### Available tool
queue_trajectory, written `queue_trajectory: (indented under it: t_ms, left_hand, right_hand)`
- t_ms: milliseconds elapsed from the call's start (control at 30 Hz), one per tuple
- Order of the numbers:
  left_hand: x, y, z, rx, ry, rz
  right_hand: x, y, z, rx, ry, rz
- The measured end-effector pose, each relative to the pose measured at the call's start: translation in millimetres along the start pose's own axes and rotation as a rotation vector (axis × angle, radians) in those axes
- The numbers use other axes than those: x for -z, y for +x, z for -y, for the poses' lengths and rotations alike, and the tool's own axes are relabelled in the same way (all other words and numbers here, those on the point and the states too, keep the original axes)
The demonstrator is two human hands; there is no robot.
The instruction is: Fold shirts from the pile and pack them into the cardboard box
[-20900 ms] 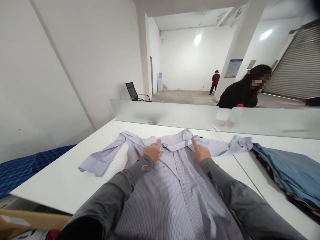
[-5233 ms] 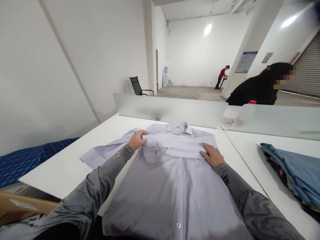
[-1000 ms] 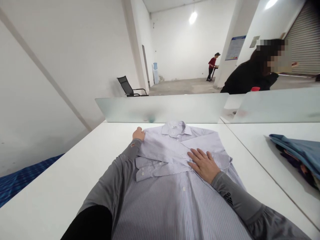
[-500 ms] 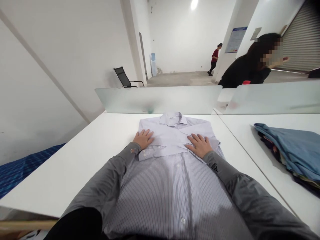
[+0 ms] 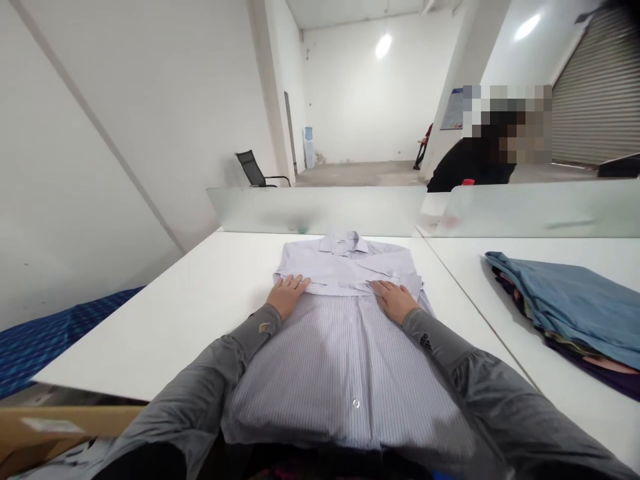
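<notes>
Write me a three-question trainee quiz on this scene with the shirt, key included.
1. True or false: both sleeves of the striped shirt lie folded across its upper part.
2. Where does the left hand rest? A) on the shirt B) on the bare table C) on the clothes pile
3. Which hand is nearer the clothes pile?
Key: 1 true; 2 A; 3 the right hand.

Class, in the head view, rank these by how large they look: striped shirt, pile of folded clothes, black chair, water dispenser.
1. striped shirt
2. pile of folded clothes
3. black chair
4. water dispenser
Chair and dispenser stand far back, so their true sizes stay unsure.
</notes>
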State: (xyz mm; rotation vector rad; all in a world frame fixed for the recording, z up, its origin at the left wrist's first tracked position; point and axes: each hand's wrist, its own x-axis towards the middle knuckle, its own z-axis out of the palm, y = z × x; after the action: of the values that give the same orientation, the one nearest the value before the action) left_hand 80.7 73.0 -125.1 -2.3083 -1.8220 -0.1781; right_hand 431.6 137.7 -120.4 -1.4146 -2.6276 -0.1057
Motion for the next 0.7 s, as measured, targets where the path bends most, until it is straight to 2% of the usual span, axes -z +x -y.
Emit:
queue_trajectory:
  t_ms: [100,200,267,367,433,500,600,633,700]
  left_hand:
    - [-0.5,6,2,0.009,-0.045,0.035]
    - [-0.6,-5,1,0.007,-0.076,0.079]
    - [2.3,-24,2,-0.008,-0.095,0.1]
    - [14.4,-67,9,-0.061,-0.105,0.114]
    - [26.6,-101,18,-0.071,-0.113,0.093]
    - [39.1,-139,27,-0.045,-0.169,0.055]
    - [52.7,-199,27,0.126,-0.286,-0.059]
    - [55.1,-219,22,0.227,-0.317,-0.102]
    - [56.1,-255,5,0.479,-0.373,-0.159]
  right_hand:
    - [-3,2,-3,-0.007,-0.007,0.008]
    - [-7,-3,-5,-0.018,-0.019,0.004]
    - [-6,-12,-9,-0.016,-0.01,0.02]
    - [6,-37,-17,0.011,0.051,0.018]
    - [20,-67,-24,0.02,0.131,-0.037]
    - [36,-110,-27,-0.048,0.223,-0.153]
    - [49,-193,-24,-0.372,0.317,-0.43]
    - [49,-223,-21,-0.503,0.322,-0.539]
    - [40,-279,-13,-0.727,0.329,-0.655]
